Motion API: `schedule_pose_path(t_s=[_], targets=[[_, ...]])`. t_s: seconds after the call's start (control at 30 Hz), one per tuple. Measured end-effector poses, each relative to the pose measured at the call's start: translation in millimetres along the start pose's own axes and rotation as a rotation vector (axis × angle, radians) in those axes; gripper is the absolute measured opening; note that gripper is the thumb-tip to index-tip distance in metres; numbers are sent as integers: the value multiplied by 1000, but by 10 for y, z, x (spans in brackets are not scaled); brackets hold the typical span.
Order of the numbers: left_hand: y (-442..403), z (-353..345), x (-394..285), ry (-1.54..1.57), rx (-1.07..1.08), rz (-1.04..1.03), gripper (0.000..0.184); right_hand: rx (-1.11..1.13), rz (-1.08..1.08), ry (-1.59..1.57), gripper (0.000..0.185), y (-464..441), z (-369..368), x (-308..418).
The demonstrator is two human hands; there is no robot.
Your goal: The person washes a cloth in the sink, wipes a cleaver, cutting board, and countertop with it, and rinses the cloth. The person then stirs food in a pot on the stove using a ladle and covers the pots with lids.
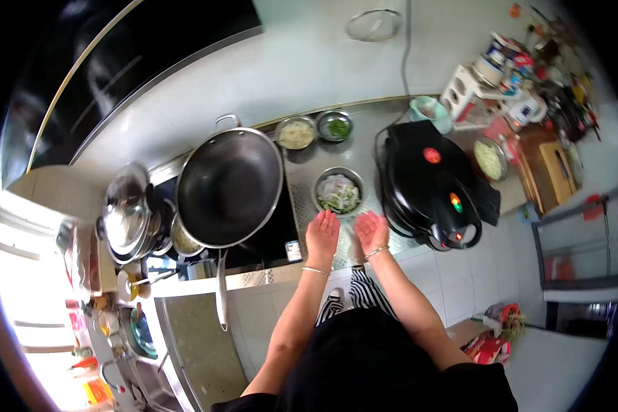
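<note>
Over the front edge of a steel counter (303, 180), two bare hands are being held out side by side, palms turned up. The left hand (322, 237) and the right hand (371, 233) are being held apart from each other, both opened flat with fingers extended. Just beyond the fingertips — centred between the hands — pale slices and green pieces are being held in a metal bowl (315, 195); whether its rim is being touched cannot be told. Behind it, chopped pale food (296, 134) and chopped greens (338, 128) are being held in two smaller bowls. To the left, a large dark wok (230, 185) is being supported on a black stove (275, 242). To the right, space is being taken up by a black electric griddle (426, 180) — lid down, small lights glowing. A bracelet is being worn on each wrist.
</note>
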State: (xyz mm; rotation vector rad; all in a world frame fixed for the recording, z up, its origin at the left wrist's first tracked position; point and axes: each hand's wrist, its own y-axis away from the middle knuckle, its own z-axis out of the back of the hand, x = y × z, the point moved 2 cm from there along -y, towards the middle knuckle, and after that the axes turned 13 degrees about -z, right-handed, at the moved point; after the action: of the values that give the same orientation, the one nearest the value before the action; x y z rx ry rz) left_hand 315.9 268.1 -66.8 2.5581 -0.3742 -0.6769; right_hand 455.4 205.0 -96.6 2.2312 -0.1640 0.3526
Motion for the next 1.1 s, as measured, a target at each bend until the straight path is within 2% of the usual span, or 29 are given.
schedule_pose_path(t_s=[0.03,0.2,0.57,0.73,0.9,1.1], targets=[[111,-69,54,75,1,93,33,20,2,-17,50,69,45,-36],[471,-56,276,40,-1,298,19,-24,44,-90,48,608,264,-70],[1440,270,1430,-186,45,748,17,-231,372,-160,26,1697,1326,390],[1845,58,2113,-157,82,810,17,-255,471,-188,23,1937,1875,975],[2205,-137,3119,-101,80,809,16,-277,490,-154,24,2159,2533,1794],[2501,-456,3952,-87,72,781,14,-221,516,79,27,2211,2932,2675]])
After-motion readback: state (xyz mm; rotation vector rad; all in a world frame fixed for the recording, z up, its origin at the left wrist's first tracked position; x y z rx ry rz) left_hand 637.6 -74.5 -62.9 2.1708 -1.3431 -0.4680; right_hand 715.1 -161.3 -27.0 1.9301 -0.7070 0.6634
